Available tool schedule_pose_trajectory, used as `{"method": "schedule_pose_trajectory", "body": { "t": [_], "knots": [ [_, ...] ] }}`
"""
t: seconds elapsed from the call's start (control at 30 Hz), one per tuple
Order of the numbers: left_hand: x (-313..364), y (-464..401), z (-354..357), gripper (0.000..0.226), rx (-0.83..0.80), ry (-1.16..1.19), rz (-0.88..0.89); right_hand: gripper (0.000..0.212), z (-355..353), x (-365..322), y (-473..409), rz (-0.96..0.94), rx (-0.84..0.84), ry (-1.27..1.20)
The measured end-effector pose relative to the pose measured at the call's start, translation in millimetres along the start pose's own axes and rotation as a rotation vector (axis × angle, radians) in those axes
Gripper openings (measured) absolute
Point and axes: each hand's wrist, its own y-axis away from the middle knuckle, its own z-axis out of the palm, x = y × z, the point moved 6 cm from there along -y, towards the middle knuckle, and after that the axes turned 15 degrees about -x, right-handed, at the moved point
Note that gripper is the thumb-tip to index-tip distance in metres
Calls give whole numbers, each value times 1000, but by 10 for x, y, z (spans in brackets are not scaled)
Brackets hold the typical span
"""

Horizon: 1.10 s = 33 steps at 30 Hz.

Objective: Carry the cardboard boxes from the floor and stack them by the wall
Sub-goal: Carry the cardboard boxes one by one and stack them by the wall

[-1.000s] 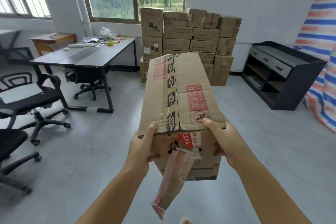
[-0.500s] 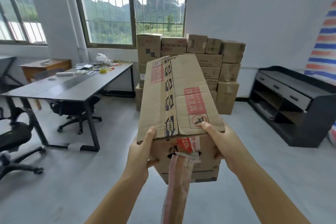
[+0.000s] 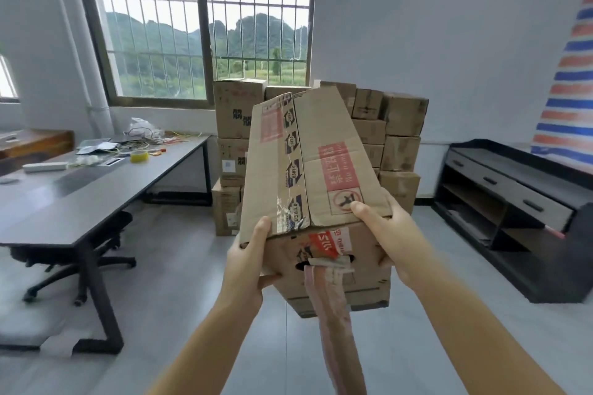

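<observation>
I hold a long cardboard box (image 3: 308, 163) at chest height, its near end toward me and its far end pointing at the wall. My left hand (image 3: 248, 263) grips the near left corner, thumb on top. My right hand (image 3: 390, 240) grips the near right corner. Red labels and taped seams cover the top, and a loose strip of pink tape (image 3: 333, 324) hangs from the near end. Behind the box, a stack of cardboard boxes (image 3: 399, 135) stands against the wall under the window, partly hidden by the held box.
A dark desk (image 3: 96, 183) with clutter and a yellow tape roll (image 3: 139, 156) stands at the left, an office chair (image 3: 73, 253) under it. A black low cabinet (image 3: 507, 202) lines the right wall. Grey floor lies between them, leading to the stack.
The view has moved closer to the stack and tilted up. The held box has risen slightly and tipped to the right. Both hands keep the same grip.
</observation>
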Motion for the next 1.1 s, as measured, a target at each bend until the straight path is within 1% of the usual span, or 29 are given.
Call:
{"method": "schedule_pose_trajectory", "body": {
  "t": [0.1, 0.2, 0.33, 0.4, 0.5, 0.67, 0.77, 0.83, 0.93, 1.0, 1.07, 1.1],
  "knots": [
    [322, -835, -121, 32, -24, 6, 45, 66, 61, -204, -796, -31, 15, -2],
    [613, -1610, -173, 40, -85, 26, 91, 70, 62, -436, -1495, -75, 52, -5],
    [796, -2501, -247, 42, -113, 54, 114, 72, 89, -637, -2300, -138, 48, 44],
    [851, -2918, -286, 42, -109, 61, 120, 74, 80, -656, -2720, -151, 45, 53],
    [922, -3522, -326, 48, -112, 59, 124, 74, 66, -614, -3371, -153, 42, 50],
    [1026, -4678, -396, 52, -95, 27, 160, 70, 47, -497, -4553, -201, 36, 46],
    [1081, -5435, -378, 55, -85, 29, 190, 75, -40, -431, -5332, -230, 32, 42],
    [1180, -5936, -340, 64, -88, 33, 214, 79, -119, -462, -5840, -243, 27, 35],
    [1408, -6627, -279, 90, -73, 15, 270, 78, -235, -593, -6559, -291, 23, 39],
    [1485, -7068, -260, 97, -60, 19, 294, 76, -290, -630, -7002, -307, 18, 65],
    [1517, -7514, -254, 100, -68, 36, 307, 69, -333, -644, -7398, -326, 16, 79],
    [1526, -7757, -242, 103, -78, 46, 312, 61, -355, -659, -7601, -343, 14, 85]
  ]
}}
